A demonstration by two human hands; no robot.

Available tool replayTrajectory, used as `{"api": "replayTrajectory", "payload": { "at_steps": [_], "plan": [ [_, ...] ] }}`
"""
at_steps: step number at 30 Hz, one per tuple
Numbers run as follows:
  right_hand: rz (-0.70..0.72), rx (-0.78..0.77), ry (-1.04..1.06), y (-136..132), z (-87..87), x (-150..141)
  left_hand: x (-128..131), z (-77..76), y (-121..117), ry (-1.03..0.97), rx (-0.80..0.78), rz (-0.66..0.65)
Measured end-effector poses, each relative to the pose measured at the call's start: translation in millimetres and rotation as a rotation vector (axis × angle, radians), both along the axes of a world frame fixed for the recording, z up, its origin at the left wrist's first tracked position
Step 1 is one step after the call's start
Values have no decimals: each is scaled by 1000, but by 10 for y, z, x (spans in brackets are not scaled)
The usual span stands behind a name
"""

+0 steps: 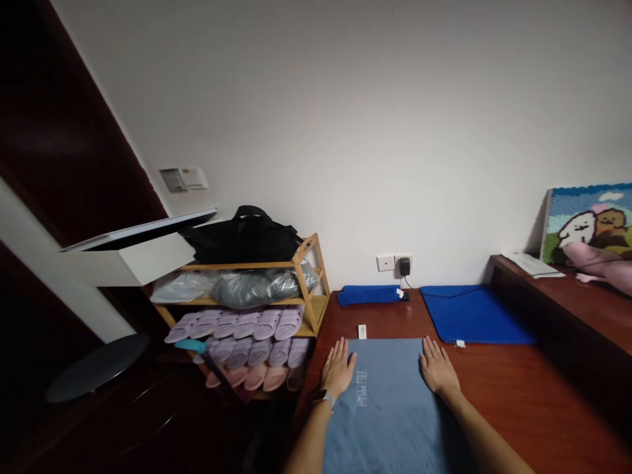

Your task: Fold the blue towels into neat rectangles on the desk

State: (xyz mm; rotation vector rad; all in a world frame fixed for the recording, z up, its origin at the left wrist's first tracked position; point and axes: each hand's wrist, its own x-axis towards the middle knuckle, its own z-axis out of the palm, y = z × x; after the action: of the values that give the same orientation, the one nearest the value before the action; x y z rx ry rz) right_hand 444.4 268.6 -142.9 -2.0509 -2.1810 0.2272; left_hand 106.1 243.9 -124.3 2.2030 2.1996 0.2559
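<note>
Grey-blue cloth [390, 421] lies nearest to the camera, spread flat on the reddish-brown table [513, 401], with pale lettering [362, 388] running along its left side. At its far left corner, the left hand [338, 370] rests palm down; its four fingers are stretched and nearly together, while the thumb stands apart, over the cloth. A watch [324, 397] is on this wrist. The right hand [439, 370] lies palm down at the far right corner, with its fingers straight and slightly apart, and with the thumb at the cloth's edge. Neither hand is clamped on anything; how firmly they press, I cannot tell.

Just beyond the far edge is a white tag [362, 331]. Farther back, near the wall [444, 151], there is a folded blue cloth [368, 295], and to its right lies a flat blue cloth [474, 317]. On the left stands a wooden rack [309, 296] with slippers [269, 322].
</note>
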Motion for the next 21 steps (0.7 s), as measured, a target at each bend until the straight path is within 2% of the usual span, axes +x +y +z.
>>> {"api": "replayTrajectory", "payload": {
  "at_steps": [5,9,13,15,18,21],
  "plan": [
    [-21,-39,-13,-34,94,-26,78,-13,-15,-1,19,0],
    [-11,-48,2,-236,118,-4,78,18,-16,-8,12,2],
    [-23,-49,15,-467,90,27,43,110,-5,-14,8,14],
    [-23,-45,18,-520,91,23,119,175,-20,-7,15,30],
    [-29,-53,16,-529,115,9,540,222,-119,-27,72,-36],
    [-24,-53,13,-522,133,17,1287,138,-306,-70,106,-250]
  ]
}}
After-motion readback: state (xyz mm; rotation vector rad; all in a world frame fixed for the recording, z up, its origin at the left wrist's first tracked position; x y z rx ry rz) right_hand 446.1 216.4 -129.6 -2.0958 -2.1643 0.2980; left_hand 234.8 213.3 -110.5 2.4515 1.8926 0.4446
